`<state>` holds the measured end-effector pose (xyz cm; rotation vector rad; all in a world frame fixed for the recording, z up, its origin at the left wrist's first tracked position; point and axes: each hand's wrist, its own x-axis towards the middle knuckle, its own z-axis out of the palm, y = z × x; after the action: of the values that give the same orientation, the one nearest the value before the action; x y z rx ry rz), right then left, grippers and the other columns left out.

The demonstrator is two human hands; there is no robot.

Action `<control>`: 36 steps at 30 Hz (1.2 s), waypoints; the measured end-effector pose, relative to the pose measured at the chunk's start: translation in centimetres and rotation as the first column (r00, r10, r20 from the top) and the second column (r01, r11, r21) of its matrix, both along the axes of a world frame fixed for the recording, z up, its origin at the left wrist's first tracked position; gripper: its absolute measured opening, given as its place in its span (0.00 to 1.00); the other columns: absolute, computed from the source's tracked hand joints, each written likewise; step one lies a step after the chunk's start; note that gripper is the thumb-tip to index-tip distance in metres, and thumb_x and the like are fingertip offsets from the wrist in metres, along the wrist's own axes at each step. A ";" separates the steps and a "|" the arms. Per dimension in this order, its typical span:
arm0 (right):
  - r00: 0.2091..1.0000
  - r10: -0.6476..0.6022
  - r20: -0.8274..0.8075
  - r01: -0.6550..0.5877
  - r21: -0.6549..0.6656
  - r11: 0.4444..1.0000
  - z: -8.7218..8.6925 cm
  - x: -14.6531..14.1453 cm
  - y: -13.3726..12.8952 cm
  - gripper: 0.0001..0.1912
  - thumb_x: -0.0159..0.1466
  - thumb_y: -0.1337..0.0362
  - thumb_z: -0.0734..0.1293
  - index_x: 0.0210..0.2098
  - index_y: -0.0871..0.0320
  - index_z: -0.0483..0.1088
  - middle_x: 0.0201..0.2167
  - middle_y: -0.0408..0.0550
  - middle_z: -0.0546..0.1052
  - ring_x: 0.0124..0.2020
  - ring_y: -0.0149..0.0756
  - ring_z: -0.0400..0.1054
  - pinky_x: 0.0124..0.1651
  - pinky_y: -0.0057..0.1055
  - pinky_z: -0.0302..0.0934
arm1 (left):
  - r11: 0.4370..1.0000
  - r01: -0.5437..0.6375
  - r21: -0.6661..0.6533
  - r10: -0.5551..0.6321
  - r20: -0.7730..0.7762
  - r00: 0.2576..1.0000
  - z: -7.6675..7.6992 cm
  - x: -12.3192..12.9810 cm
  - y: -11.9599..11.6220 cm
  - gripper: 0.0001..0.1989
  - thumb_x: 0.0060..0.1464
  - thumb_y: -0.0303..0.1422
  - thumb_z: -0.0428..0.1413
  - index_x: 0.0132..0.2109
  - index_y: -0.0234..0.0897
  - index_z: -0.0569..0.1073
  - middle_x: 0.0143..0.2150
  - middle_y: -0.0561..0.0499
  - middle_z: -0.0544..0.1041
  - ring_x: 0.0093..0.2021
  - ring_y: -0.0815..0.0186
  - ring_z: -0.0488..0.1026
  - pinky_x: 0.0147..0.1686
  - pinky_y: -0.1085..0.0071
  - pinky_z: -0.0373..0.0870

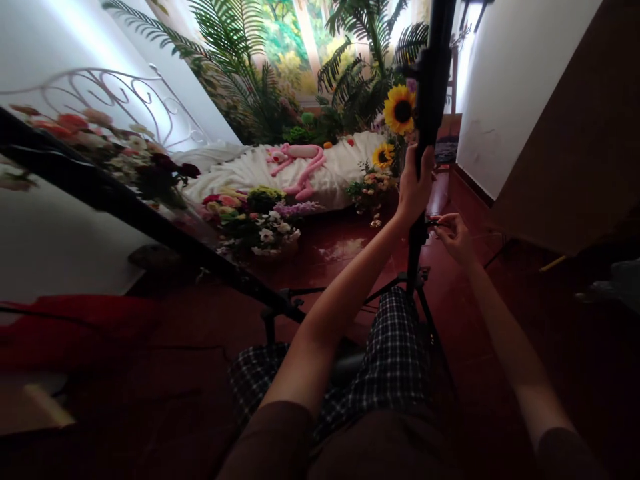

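Note:
A tall black stand [431, 87] rises upright in front of me, its splayed legs low between my knees and the right side. My left hand [416, 181] is wrapped round its pole, just below a thicker collar. Lower and to the right, my right hand [451, 233] pinches a small dark knob [433, 223] that sticks out from the side of the pole. The fingertips of that hand are closed on it.
Another black pole [125, 207] slants across the left side. Beyond lie a white-draped bed [340, 180] with a pink plush toy [303, 155], bunches of flowers [265, 230], sunflowers [399, 110] and palm fronds. Red cloth [75, 330] is at left; a brown panel [575, 147] stands right.

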<state>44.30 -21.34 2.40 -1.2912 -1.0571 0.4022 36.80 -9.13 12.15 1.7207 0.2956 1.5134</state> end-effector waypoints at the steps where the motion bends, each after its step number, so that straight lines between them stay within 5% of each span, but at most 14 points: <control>1: 1.000 0.015 -0.009 -0.015 0.003 1.000 0.0 0.1 -0.1 0.17 0.59 0.52 0.71 0.40 0.52 0.63 0.51 0.52 0.76 0.47 0.38 0.73 0.37 0.31 0.71 | 1.000 0.006 0.012 -0.006 0.014 1.000 0.7 0.3 0.2 0.23 0.65 0.53 0.41 0.45 0.40 0.67 0.30 0.54 0.70 0.24 0.75 0.71 0.29 0.74 0.69; 4: 0.999 0.042 -0.012 -0.043 -0.015 0.999 0.1 0.4 0.0 0.21 0.59 0.47 0.71 0.42 0.51 0.64 0.48 0.51 0.76 0.45 0.38 0.73 0.37 0.31 0.72 | 0.998 0.025 0.061 -0.026 0.009 1.000 1.4 0.6 0.7 0.25 0.65 0.55 0.39 0.44 0.39 0.67 0.28 0.55 0.66 0.24 0.77 0.70 0.29 0.76 0.69; 10: 0.996 -0.025 -0.088 0.016 -0.095 0.995 0.4 1.2 1.7 0.24 0.56 0.42 0.72 0.37 0.53 0.63 0.31 0.43 0.73 0.31 0.32 0.71 0.30 0.28 0.69 | 0.997 0.021 0.077 -0.022 0.010 1.000 0.3 0.6 1.2 0.25 0.64 0.55 0.41 0.48 0.39 0.68 0.35 0.52 0.70 0.34 0.73 0.76 0.34 0.74 0.72; 15: 0.959 -0.080 -0.273 0.004 -0.270 0.963 1.1 1.3 3.1 0.18 0.59 0.53 0.72 0.39 0.54 0.62 0.26 0.41 0.73 0.21 0.28 0.67 0.20 0.24 0.61 | 0.997 0.072 0.005 -0.072 -0.003 0.997 0.2 0.9 1.3 0.25 0.62 0.55 0.44 0.49 0.40 0.69 0.36 0.52 0.71 0.37 0.71 0.78 0.35 0.74 0.73; 21: 0.920 -0.167 -0.354 0.041 -0.338 0.940 1.1 0.9 4.2 0.11 0.59 0.63 0.68 0.40 0.55 0.65 0.19 0.37 0.67 0.14 0.24 0.55 0.14 0.22 0.45 | 0.995 -0.007 0.104 0.003 0.031 0.999 -0.1 1.2 1.8 0.26 0.63 0.54 0.41 0.47 0.38 0.71 0.32 0.53 0.71 0.33 0.72 0.79 0.35 0.73 0.75; 24: 0.914 -0.128 -0.386 0.011 -0.292 0.956 0.8 0.8 4.3 0.13 0.57 0.60 0.69 0.41 0.55 0.66 0.18 0.36 0.65 0.13 0.24 0.53 0.14 0.22 0.44 | 0.996 -0.020 0.089 0.020 0.001 1.000 -1.4 1.0 1.4 0.25 0.64 0.53 0.42 0.45 0.38 0.72 0.30 0.53 0.72 0.29 0.73 0.76 0.33 0.73 0.73; 31: 0.924 -0.075 -0.376 0.032 -0.119 0.992 -0.1 -0.1 3.9 0.20 0.57 0.45 0.70 0.34 0.55 0.68 0.17 0.35 0.62 0.14 0.22 0.51 0.16 0.23 0.44 | 0.985 -0.085 -0.148 0.060 -0.170 0.984 -7.3 -0.8 -1.9 0.18 0.62 0.49 0.53 0.49 0.42 0.72 0.27 0.53 0.72 0.25 0.68 0.71 0.29 0.70 0.69; 36: 0.945 -0.154 -0.289 0.150 -0.036 0.988 -1.7 -1.8 3.7 0.27 0.61 0.34 0.61 0.35 0.52 0.65 0.16 0.36 0.60 0.16 0.26 0.53 0.18 0.26 0.47 | 0.988 -0.077 -0.132 0.052 -0.184 0.982 -7.6 -1.2 -2.1 0.17 0.62 0.48 0.52 0.49 0.41 0.73 0.29 0.53 0.74 0.26 0.69 0.72 0.30 0.70 0.70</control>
<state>42.48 -17.61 0.73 -1.2708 -0.7029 0.4659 35.55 -11.23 4.56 1.7532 0.5429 1.3502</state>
